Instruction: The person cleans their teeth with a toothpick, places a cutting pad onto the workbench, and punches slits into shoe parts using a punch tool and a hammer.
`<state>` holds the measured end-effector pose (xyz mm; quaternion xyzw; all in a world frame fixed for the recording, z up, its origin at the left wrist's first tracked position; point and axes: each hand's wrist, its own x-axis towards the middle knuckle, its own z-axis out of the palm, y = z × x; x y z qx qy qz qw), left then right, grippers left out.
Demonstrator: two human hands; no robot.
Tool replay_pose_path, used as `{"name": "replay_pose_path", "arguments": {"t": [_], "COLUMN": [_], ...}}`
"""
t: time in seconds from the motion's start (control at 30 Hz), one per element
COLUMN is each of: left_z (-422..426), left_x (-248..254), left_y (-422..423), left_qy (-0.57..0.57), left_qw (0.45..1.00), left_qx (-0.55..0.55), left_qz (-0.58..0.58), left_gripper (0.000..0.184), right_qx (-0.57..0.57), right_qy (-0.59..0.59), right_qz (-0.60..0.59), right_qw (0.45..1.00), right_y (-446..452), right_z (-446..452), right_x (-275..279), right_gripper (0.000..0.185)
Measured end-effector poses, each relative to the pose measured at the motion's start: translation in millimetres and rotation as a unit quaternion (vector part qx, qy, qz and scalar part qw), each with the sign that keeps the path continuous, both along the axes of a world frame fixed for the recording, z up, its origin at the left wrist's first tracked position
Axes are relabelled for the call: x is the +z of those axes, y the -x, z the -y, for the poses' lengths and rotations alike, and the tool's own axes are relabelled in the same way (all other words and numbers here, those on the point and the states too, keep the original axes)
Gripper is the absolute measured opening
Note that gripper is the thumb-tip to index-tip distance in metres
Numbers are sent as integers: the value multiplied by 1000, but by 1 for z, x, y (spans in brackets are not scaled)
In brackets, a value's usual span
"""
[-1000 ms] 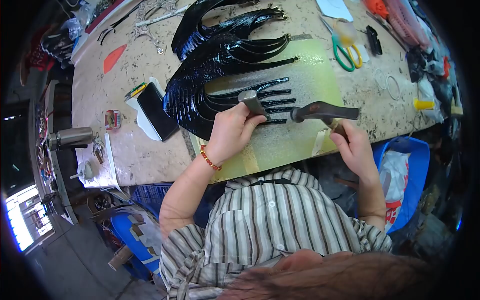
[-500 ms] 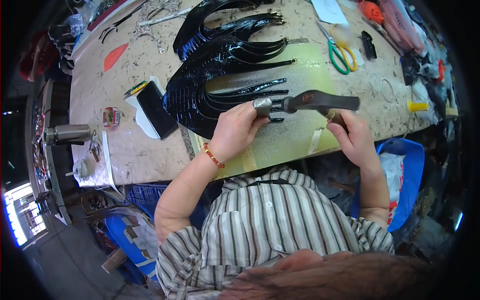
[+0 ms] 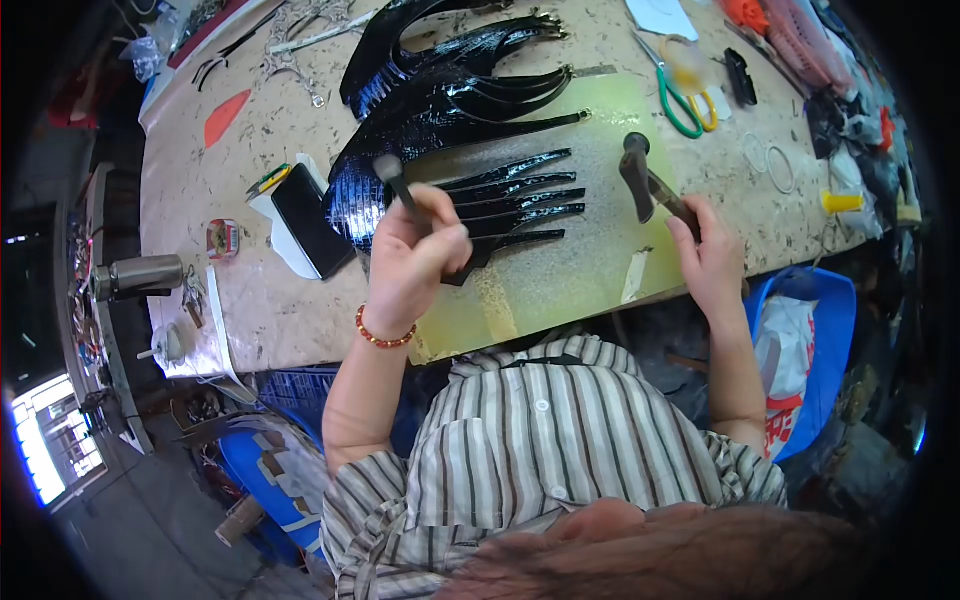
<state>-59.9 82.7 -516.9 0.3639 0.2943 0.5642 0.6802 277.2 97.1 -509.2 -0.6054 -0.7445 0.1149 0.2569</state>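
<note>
My left hand (image 3: 420, 248) is closed around a dark metal punch (image 3: 398, 182), whose round grey end points up and away from me. It hovers over glossy black leather pieces (image 3: 400, 130) with a crocodile-like grain and long narrow straps. My right hand (image 3: 712, 258) grips the handle of a hammer (image 3: 636, 178). The hammer's dark head is above the bare right part of a yellow-green board (image 3: 600, 250), apart from the leather. Several strap ends lie side by side on that board, to the right of my left hand.
A black phone (image 3: 308, 220) and a small tin (image 3: 222, 238) lie on the left of the worktable (image 3: 290, 325). Green-handled scissors (image 3: 682, 115) and a yellow cap (image 3: 842, 203) are at the right. A blue bin (image 3: 825, 340) stands below the table edge.
My left hand has moved left from the strap ends, tilting the punch. The hammer has come away from the punch and turned, its head now farther from my left hand.
</note>
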Motion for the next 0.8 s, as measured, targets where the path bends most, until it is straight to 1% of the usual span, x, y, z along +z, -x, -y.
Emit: {"name": "replay_pose_path", "arguments": {"t": [0.03, 0.07, 0.1, 0.13, 0.2, 0.3, 0.4, 0.43, 0.47, 0.53, 0.63, 0.73, 0.8], "left_z": [7, 11, 13, 13, 16, 11, -1, -7, -13, -21, -25, -24, -19], "left_x": [3, 17, 20, 12, 10, -1, 4, 11, 11, 5, 4, 2, 6], "left_y": [0, -4, -14, -16, -19, -17, -12, -10, -6, 2, 5, 5, 1], "left_qy": [-16, -32, -123, -239, -249, -291, -141, -95, -47, -27, -9, -16, 8], "left_qw": [972, 891, 821, 718, 630, 656, 767, 779, 796, 823, 852, 868, 852], "left_qx": [-1, -1, 25, 66, 26, 57, 19, -6, -33, -52, -54, -38, -27], "left_qz": [-233, -454, -557, -651, -735, -694, -626, -620, -603, -565, -521, -495, -523], "left_gripper": [18, 19, 29, 40, 47, 37, 19, 13, 18, 20, 21, 20, 18], "right_qx": [-1, -2, -2, 4, 17, 29, 25, 23, 23, 23, 22, 22, 22], "right_qy": [5, 9, 14, 10, -1, -22, -34, -37, -39, -42, -46, -46, -45], "right_qz": [-7, -14, -21, -20, -19, 3, 22, 20, 20, 21, 26, 22, 12], "right_qw": [1000, 1000, 1000, 1000, 1000, 999, 999, 999, 999, 999, 998, 998, 999], "right_y": [1, 2, 4, 7, 13, 15, 17, 17, 17, 17, 19, 19, 18], "right_z": [0, 0, 1, 1, 0, 0, 2, 2, 2, 2, 3, 3, 3], "right_x": [-4, -7, -9, -10, -11, -17, -17, -17, -18, -18, -18, -18, -18], "right_gripper": [22, 22, 22, 22, 22, 23, 23, 23, 23, 23, 23, 22, 21]}}
